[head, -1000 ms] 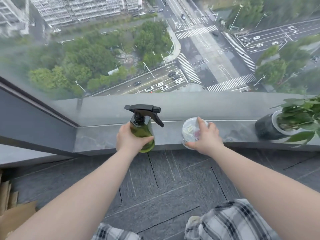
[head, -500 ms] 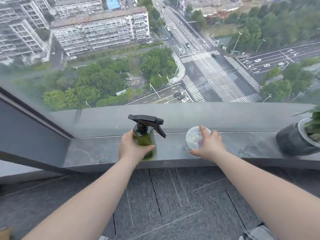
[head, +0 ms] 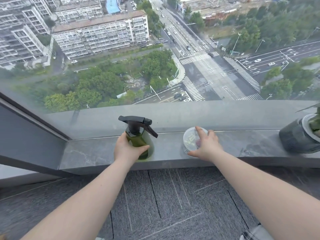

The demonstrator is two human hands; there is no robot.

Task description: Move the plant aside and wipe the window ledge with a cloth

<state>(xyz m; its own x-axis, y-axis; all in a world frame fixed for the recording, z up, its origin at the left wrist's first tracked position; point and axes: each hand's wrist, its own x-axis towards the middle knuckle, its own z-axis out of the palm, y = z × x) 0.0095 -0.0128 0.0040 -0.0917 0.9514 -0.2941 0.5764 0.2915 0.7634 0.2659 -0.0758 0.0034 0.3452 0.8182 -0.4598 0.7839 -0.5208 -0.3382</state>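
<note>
A grey stone window ledge [head: 90, 153] runs across the view below the glass. My left hand [head: 128, 149] is wrapped around a green spray bottle [head: 138, 137] with a black trigger, which stands on the ledge. My right hand [head: 207, 145] rests on a round clear plastic container [head: 189, 136] with small coloured bits inside, fingers spread over its lid and side. The plant [head: 301, 134] in a dark pot with a white inner rim stands on the ledge at the far right, partly cut off by the frame. No cloth is in view.
A tall glass pane [head: 155, 58] rises right behind the ledge, with a dark frame post [head: 32, 122] at the left. Grey carpet tiles [head: 173, 196] cover the floor below the ledge.
The view has tilted upward, so ledge and hands sit lower in frame. Both hands keep their hold on the bottle and the container; the plant has slid toward the right edge of view.
</note>
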